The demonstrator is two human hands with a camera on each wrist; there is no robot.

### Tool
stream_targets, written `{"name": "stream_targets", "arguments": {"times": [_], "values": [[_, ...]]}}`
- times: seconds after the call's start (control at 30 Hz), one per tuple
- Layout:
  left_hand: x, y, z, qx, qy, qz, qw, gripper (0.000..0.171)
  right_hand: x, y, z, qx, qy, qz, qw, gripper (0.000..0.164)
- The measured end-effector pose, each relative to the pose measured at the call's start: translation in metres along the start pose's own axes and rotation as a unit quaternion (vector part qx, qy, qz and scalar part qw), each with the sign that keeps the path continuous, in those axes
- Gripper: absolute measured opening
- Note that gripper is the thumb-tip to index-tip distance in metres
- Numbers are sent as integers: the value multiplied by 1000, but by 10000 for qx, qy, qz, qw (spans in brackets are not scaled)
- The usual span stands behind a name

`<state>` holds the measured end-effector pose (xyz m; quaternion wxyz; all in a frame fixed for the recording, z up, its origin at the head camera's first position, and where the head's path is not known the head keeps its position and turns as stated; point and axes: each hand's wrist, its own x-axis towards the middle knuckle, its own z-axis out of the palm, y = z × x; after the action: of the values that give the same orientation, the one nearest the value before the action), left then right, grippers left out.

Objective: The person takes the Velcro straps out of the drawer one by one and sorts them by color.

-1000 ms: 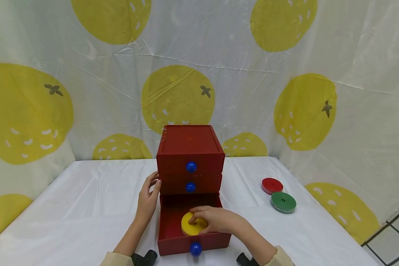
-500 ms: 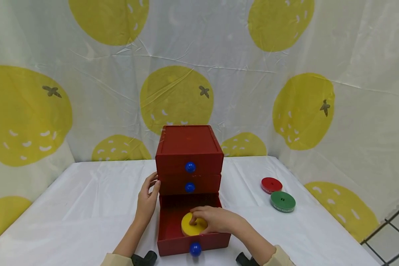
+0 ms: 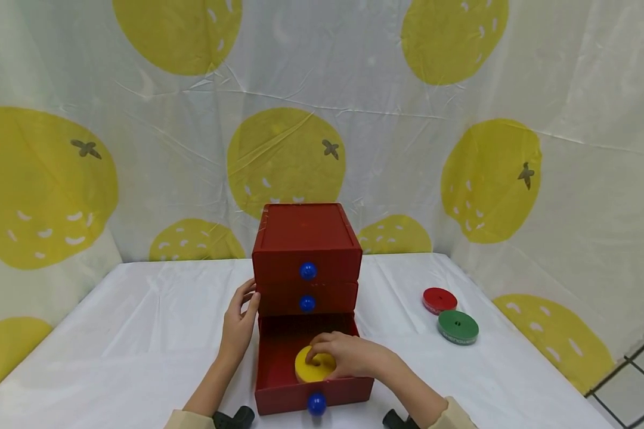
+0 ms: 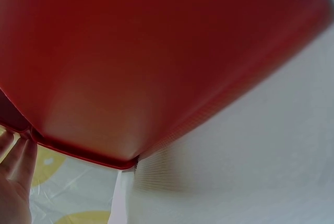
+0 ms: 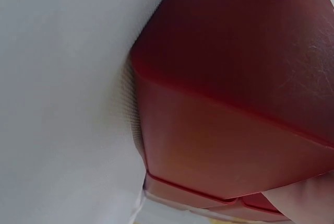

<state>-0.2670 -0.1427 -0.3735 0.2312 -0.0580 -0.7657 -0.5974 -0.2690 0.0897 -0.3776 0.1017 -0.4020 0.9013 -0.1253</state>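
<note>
A red cabinet [image 3: 307,226] with blue knobs stands on the table, its bottom drawer [image 3: 279,395] pulled out. Inside that drawer, near the front wall, lies a thick yellow disc [image 3: 303,370] like a large button. My right hand [image 3: 351,356] reaches over the drawer's right wall and holds the disc between thumb and fingers. On the cabinet's left side my left hand [image 3: 238,322] rests, fingertips and thumb at the front edge by the middle drawer. The left wrist view shows its fingers [image 4: 25,166] touching the red edge. In the right wrist view the drawer's wall hides the disc.
To the right on the white-covered table [image 3: 166,333] lie a red disc [image 3: 439,299] and a green disc [image 3: 458,326], close together. The upper two drawers are closed. A curtain [image 3: 166,155] with yellow fruit prints hangs behind the table, and a dark grid [image 3: 635,375] stands at far right.
</note>
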Motion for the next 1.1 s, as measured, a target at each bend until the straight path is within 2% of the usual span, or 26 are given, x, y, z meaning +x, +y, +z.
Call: {"name": "stream_targets", "arguments": {"times": [0.5, 0.67, 0.9, 1.1], "values": [[-4, -1, 0, 81, 87, -99, 9999, 34, -4, 1, -2, 71, 87, -153, 9998, 37], [-4, -1, 1, 84, 51, -81, 9999, 34, -7, 3, -2, 89, 267, -263, 9993, 38], [0, 0, 1, 1, 42, 32, 10000, 34, -9, 10, -6, 198, 506, -198, 9983, 39], [0, 0, 1, 24, 6, -54, 10000, 35, -14, 12, -7, 108, 756, -315, 9966, 40]]}}
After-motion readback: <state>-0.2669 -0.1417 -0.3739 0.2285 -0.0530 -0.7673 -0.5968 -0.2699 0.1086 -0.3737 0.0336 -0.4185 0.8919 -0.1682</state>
